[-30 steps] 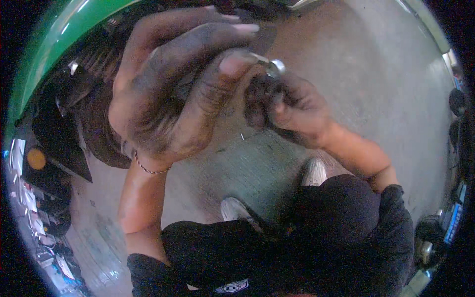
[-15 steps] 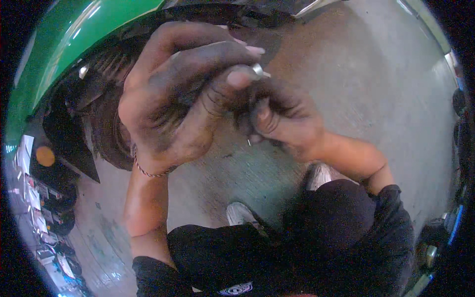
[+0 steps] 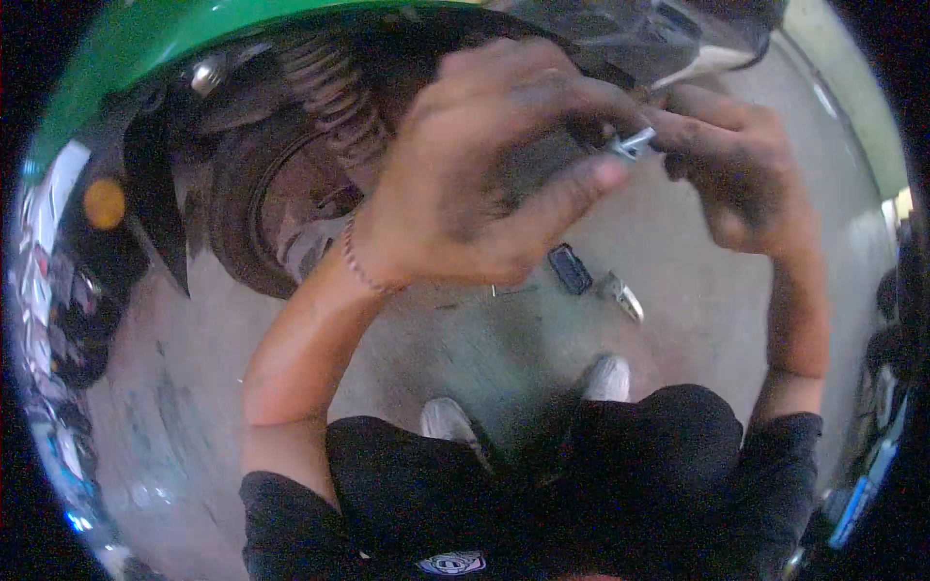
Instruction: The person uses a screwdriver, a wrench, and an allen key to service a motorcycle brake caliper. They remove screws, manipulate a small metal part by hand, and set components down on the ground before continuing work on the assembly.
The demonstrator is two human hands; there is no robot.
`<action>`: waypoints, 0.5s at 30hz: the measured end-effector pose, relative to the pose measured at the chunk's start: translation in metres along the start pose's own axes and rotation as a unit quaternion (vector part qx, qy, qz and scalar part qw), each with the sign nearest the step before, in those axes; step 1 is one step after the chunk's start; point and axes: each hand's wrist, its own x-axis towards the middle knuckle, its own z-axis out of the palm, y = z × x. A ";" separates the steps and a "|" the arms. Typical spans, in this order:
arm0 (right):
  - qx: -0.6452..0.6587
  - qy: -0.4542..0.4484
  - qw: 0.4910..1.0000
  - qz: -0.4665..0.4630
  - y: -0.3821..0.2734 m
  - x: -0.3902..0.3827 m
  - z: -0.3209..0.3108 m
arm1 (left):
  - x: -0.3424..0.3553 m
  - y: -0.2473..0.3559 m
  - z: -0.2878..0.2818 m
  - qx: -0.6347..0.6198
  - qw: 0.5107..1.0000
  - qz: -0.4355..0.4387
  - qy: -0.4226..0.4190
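Observation:
My left hand (image 3: 496, 182), blurred and blackened, is closed with a small silvery metal fitting (image 3: 634, 142) between its thumb and fingers. My right hand (image 3: 738, 172), also grimy, is raised beside the fitting, fingers curled close to it and under the vehicle's edge; what they hold, if anything, cannot be made out. Just above both hands is a grey-and-black part (image 3: 659, 34) of the vehicle, with dark recesses behind my fingers.
A green vehicle body (image 3: 194, 29) arches over a coil spring (image 3: 329, 116), a tyre (image 3: 232, 242) and an orange reflector (image 3: 104, 201). On the concrete floor lie a black rectangular object (image 3: 570, 268) and a silvery piece (image 3: 626, 298), ahead of my shoes. Parked machinery lines both rims.
Both hands have moved right, my right hand also upward, to the vehicle's underside. The view has shifted, showing more of the spring and wheel and the pieces on the floor.

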 end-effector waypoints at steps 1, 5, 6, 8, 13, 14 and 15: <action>-0.007 -0.010 1.000 -0.015 -0.006 0.008 -0.014 | 0.000 -0.001 -0.002 -0.036 0.999 0.005 -0.006; -0.185 -0.093 0.968 -0.140 -0.040 0.050 -0.057 | -0.005 -0.005 0.002 -0.140 0.989 -0.037 0.024; -0.211 -0.103 0.958 -0.167 -0.053 0.063 -0.062 | -0.005 -0.002 -0.005 -0.135 0.990 -0.034 0.035; -0.311 -0.129 0.914 -0.226 -0.073 0.080 -0.066 | -0.004 0.000 -0.007 -0.199 0.978 -0.043 0.043; -0.425 -0.159 0.865 -0.215 -0.078 0.079 -0.080 | 0.017 0.004 -0.010 -0.226 0.960 -0.151 -0.073; -0.442 -0.157 0.860 -0.201 -0.077 0.080 -0.085 | 0.023 0.006 -0.012 -0.207 0.958 -0.169 -0.104; -0.325 -0.116 0.931 -0.116 -0.068 0.076 -0.092 | 0.023 0.004 -0.017 -0.215 0.963 -0.135 -0.085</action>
